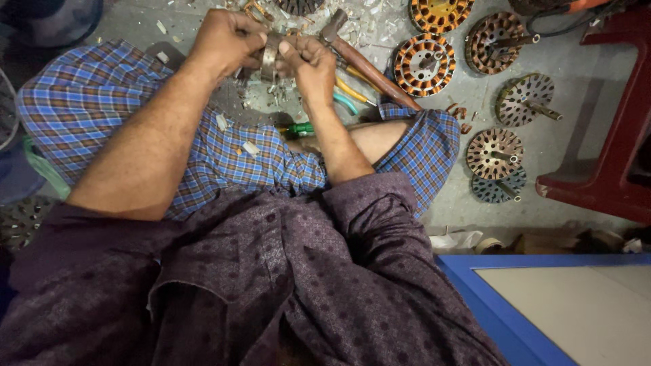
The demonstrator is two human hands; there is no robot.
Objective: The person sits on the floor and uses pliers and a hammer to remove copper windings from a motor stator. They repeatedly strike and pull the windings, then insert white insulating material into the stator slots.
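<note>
- We're seated on the floor (583, 61), looking straight down over our knees, checked cloth across both thighs.
- Both hands are up at the far edge of our lap, closed on one small metal ring-shaped part (270, 59), probably a motor piece, though it's mostly hidden so we can't say exactly what.
- Left hand (227, 42) is clenched tight around the left side of the part, knuckles up.
- Right hand (308, 61) grips the right side, fingers curled and thumb pressed against the metal edge.
- The bit that matters: the part sits squarely between the two hands, touching both, with neither clearly nearer. Its flat face seems to stand upright, edge toward us, so the axis runs roughly left to right from one fist to the other.
- A hammer (363, 61) with a wooden handle lies just beyond the right hand, handle running down and to the right.
- Near it are green and yellow handled pliers (349, 95) and a green screwdriver (302, 127) by our knee.
- Off to the right, well apart, sit several wound stators (424, 64) and a few rotors with shafts (523, 99).
- White scraps litter the floor and our lap.
</note>
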